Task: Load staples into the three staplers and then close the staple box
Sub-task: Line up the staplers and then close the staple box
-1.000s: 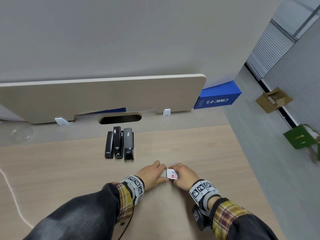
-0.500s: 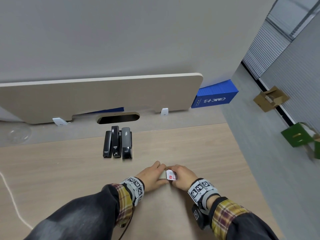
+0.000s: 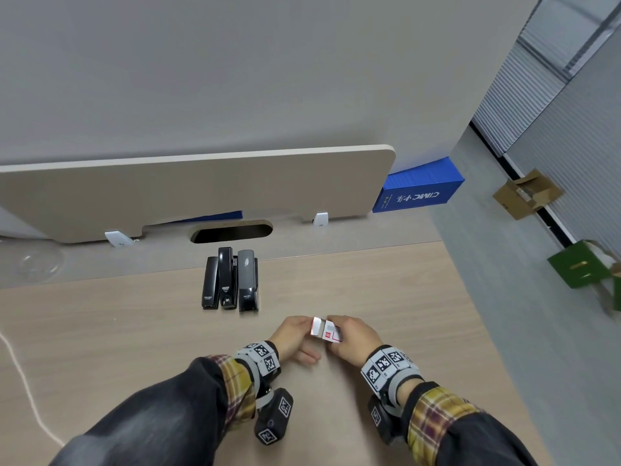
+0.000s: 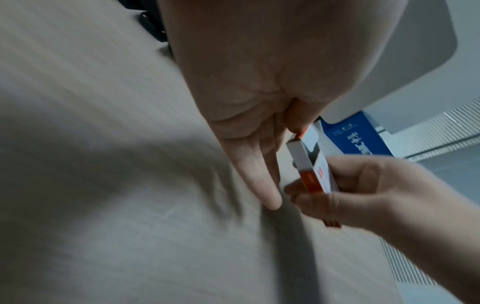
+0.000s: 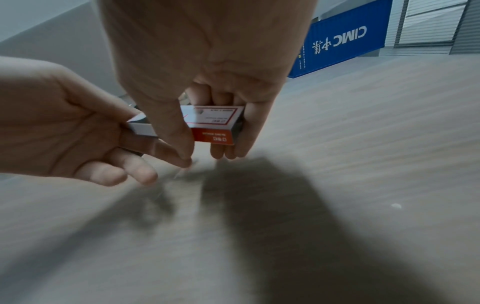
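Three black staplers (image 3: 230, 279) lie shut, side by side, near the back of the wooden desk (image 3: 100, 331). In front of them both hands hold a small white and red staple box (image 3: 326, 331) (image 5: 215, 121) (image 4: 311, 166) just above the desk. My right hand (image 3: 354, 338) (image 5: 197, 61) grips the box's body, thumb in front and fingers behind. My left hand (image 3: 294, 334) (image 4: 259, 98) pinches the box's left end, where a white inner part (image 5: 140, 127) sticks out of the sleeve. The box's contents are hidden.
A beige divider panel (image 3: 201, 190) and a cable slot (image 3: 232, 232) stand behind the staplers. A blue container-shaped box (image 3: 420, 193) sits past the desk's back right corner. A white cord (image 3: 20, 381) runs along the left. The desk's right edge drops to a floor with cardboard boxes (image 3: 527, 193).
The hands have shifted slightly. The left end of the staple box now stands out from the sleeve, pinched by the left hand. The staplers have not moved.
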